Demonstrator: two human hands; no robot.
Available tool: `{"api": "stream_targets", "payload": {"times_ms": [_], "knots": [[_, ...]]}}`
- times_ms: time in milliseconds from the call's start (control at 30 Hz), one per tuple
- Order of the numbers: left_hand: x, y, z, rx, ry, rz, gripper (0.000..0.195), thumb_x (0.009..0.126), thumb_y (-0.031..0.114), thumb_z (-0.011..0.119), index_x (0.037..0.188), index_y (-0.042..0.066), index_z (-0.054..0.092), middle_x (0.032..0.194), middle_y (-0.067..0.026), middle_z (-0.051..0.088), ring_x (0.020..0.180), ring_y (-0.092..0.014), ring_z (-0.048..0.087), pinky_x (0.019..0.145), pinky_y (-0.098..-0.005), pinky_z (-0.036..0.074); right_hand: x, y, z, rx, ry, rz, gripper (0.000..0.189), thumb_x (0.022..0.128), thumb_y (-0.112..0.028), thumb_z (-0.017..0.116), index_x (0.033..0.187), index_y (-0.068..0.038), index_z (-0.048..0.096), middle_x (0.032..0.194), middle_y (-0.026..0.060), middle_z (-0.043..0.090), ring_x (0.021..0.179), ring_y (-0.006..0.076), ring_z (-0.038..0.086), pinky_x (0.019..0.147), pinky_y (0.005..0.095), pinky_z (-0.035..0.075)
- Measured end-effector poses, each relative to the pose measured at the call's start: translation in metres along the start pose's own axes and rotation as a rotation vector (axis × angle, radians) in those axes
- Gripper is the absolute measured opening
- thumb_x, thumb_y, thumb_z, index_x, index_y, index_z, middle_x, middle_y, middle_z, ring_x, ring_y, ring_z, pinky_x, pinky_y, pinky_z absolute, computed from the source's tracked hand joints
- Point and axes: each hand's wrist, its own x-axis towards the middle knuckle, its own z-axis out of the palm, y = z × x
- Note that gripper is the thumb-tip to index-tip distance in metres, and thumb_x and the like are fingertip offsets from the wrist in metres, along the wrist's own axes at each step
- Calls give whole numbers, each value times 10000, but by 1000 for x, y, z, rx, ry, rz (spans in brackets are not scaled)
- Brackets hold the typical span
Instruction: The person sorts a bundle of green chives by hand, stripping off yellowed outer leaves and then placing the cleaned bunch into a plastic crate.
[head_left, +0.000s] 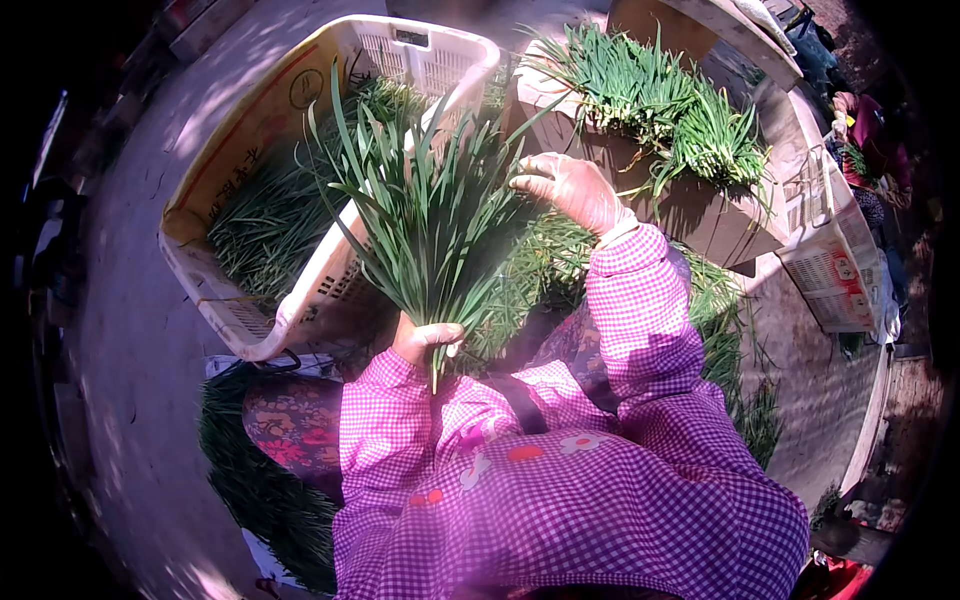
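My left hand (427, 339) is closed around the lower stalks of a bunch of garlic chives (431, 217), held upright before my lap. Its flat green leaves fan out upward, and the pale stalk ends stick out below my fist. Beside the leaf tips on the right is my right hand (574, 191), in a thin translucent glove, its fingers apart and nothing visible between them. Whether its fingertips touch the outermost leaves I cannot tell. The bunch partly hides the near wall of a white plastic crate (311, 296) with loose chives (274, 232) inside.
Several chive bunches (637, 90) lie on a cardboard box (600, 157) ahead to the right. Loose chives (547, 262) cover the ground before me. Dark green chives (255, 495) lie at my left leg. Another person (870, 142) and a second crate (836, 262) are at far right.
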Motion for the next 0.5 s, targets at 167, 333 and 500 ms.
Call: {"api": "stream_targets", "payload": {"times_ms": [167, 333, 500], "knots": [[0, 2, 2, -7, -38, -7, 366, 671, -3, 650, 1008, -61, 521, 607, -125, 557, 459, -217, 553, 429, -309, 460, -3, -4, 13, 16, 110, 94, 197, 870, -260, 616, 860, -77, 689, 753, 99, 655, 730, 269, 645, 689, 338, 498], [-2, 2, 4, -9, -30, -13, 398, 671, -10, 654, 1038, -75, 516, 617, -133, 569, 468, -207, 560, 438, -291, 468, 5, 17, -15, 512, 514, 342, 200, 896, -213, 628, 954, -42, 713, 839, 22, 694, 751, 91, 623, 710, 250, 485], [1, -1, 0, 16, -8, -50, 437, 653, -6, 649, 1057, -84, 502, 617, -143, 564, 464, -218, 559, 434, -303, 476, 3, 11, -18, 352, 488, 158, 284, 902, -242, 636, 1101, -43, 670, 1047, 80, 685, 931, 158, 620, 855, 253, 455]]}}
